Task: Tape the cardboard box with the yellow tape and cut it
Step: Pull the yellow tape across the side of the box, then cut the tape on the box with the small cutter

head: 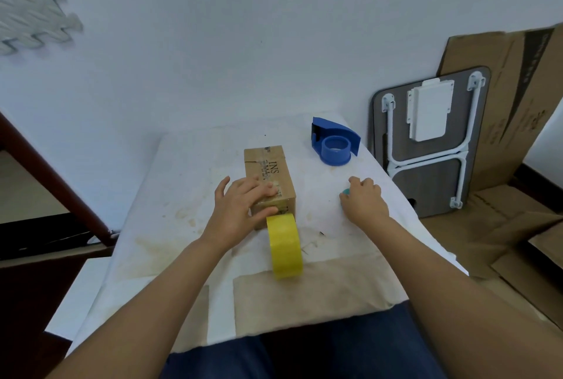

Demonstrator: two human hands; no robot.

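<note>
Resting nearest to the person, between the two forearms, the yellow tape [285, 246] stands on its edge on the white table cover [182, 196]. It touches the near end of the cardboard box [269, 183], just below the left thumb. Its strip seems to go up onto the box, but this is not clear.

The left hand [240, 205] lies flat on the near part of the box top. Its fingers are spread and pressed down, and the thumb is along the near top edge. It presses the box and grips nothing.

The right hand [364, 200] is well to the right of the box, knuckles up and fingers curled on the cover. A small teal thing [346, 192] shows at its fingertips; I cannot tell if the hand holds it.

Between the hands the cover is bare and stained. The table's right edge runs close beside the right wrist.

Beyond the right hand a blue tape dispenser [335, 144] sits near the far right corner, apart from the box. Past this edge a folded small table [432, 141] and flat cardboard sheets [511, 98] lean on the wall.
</note>
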